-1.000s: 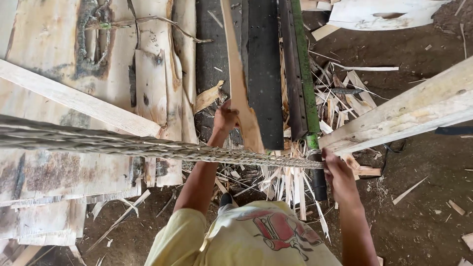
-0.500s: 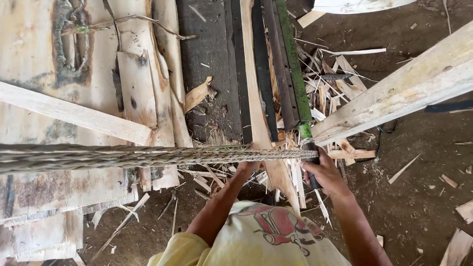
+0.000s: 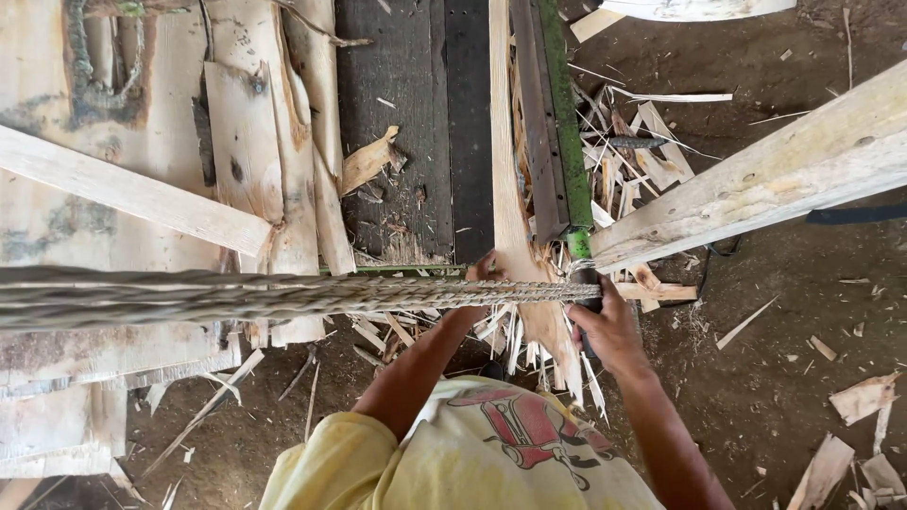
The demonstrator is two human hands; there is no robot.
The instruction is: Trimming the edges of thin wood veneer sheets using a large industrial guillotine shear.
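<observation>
My right hand (image 3: 609, 326) is clamped on a dark handle (image 3: 588, 283) just below the green bar (image 3: 562, 123). My left hand (image 3: 484, 269) grips the pale plank (image 3: 505, 161) that runs up over the dark boards (image 3: 416, 113). A rope (image 3: 283, 295) crosses in front of both, with splinters (image 3: 529, 340) underneath

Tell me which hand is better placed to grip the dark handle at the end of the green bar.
Right. The right hand already lies against the dark handle below the green metal bar. The left hand sits further off, on the long pale wooden strip.
</observation>
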